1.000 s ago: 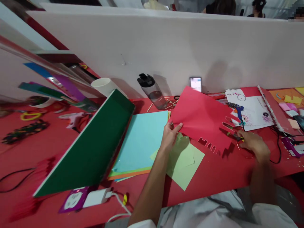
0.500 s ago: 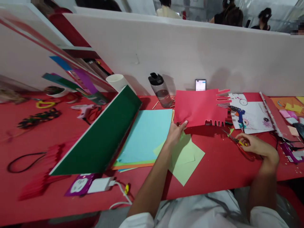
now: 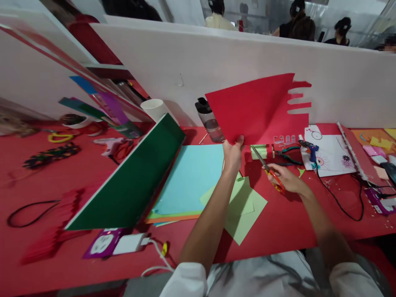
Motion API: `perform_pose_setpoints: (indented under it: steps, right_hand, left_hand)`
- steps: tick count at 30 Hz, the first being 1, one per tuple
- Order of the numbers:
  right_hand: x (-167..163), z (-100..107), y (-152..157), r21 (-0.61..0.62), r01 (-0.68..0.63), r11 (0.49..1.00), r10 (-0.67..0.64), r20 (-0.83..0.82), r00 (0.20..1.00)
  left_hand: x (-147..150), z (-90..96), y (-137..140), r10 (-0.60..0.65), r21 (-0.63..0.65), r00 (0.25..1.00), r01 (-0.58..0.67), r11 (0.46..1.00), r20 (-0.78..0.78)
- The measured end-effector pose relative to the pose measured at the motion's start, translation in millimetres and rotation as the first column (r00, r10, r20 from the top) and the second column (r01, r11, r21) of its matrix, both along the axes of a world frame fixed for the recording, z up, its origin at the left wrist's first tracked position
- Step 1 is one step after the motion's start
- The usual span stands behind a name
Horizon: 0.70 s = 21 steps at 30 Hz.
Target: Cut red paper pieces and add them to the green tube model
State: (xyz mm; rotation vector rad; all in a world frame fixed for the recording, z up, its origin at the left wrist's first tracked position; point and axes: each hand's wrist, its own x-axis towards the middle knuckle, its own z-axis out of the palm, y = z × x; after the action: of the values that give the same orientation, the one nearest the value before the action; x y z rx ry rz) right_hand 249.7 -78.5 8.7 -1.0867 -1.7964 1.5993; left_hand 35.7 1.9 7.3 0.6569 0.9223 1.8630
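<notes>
My left hand (image 3: pixel 233 153) pinches the lower edge of a red sheet of paper (image 3: pixel 256 109) and holds it up off the table. Slots and notches are cut into the sheet's right side and lower right edge. In my right hand (image 3: pixel 283 176) is a pair of scissors (image 3: pixel 274 177) with red and yellow handles; the blades point up and left, close below the sheet's lower edge. Whether they touch the paper I cannot tell. Pale green paper (image 3: pixel 247 222) lies under my left forearm, beside a stack topped by light blue paper (image 3: pixel 192 177).
A green board (image 3: pixel 130 181) leans at the left. Behind the sheet stand a water bottle (image 3: pixel 212 123) and a white partition (image 3: pixel 148 57). Pliers (image 3: pixel 291 156), a blue glue gun (image 3: pixel 311 149) and its black cord lie right. A pink glue gun (image 3: pixel 109 145) and a white charger (image 3: pixel 130 243) are left.
My left hand has raised and tilted the red sheet, uncovering the pliers and a green roll. My right hand has brought the scissors leftward, to below the sheet.
</notes>
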Motion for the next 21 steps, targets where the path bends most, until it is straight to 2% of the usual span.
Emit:
perform_pose_setpoints:
  steps: [4,10,15,21]
  right_hand:
    - [-23,6,5,-0.083,-0.036,0.996,0.034,-0.026,0.999]
    - [-23,-5,8,-0.181,-0.047,0.982,0.033,-0.079,0.996]
    - [-33,-18,9,-0.131,0.018,0.991,-0.038,-0.150,0.988]
    - [-63,-19,12,-0.070,0.042,0.997,-0.056,-0.217,0.975]
  left_hand:
    - [4,6.9,10,0.075,-0.056,0.997,-0.074,0.996,0.027]
    - [-3,3.5,12,0.087,-0.078,0.991,-0.079,0.994,0.101]
    - [-8,6.2,9,0.028,-0.079,0.991,-0.018,0.997,0.129]
    - [1,11.8,-1,-0.041,-0.043,0.990,0.048,0.998,0.131]
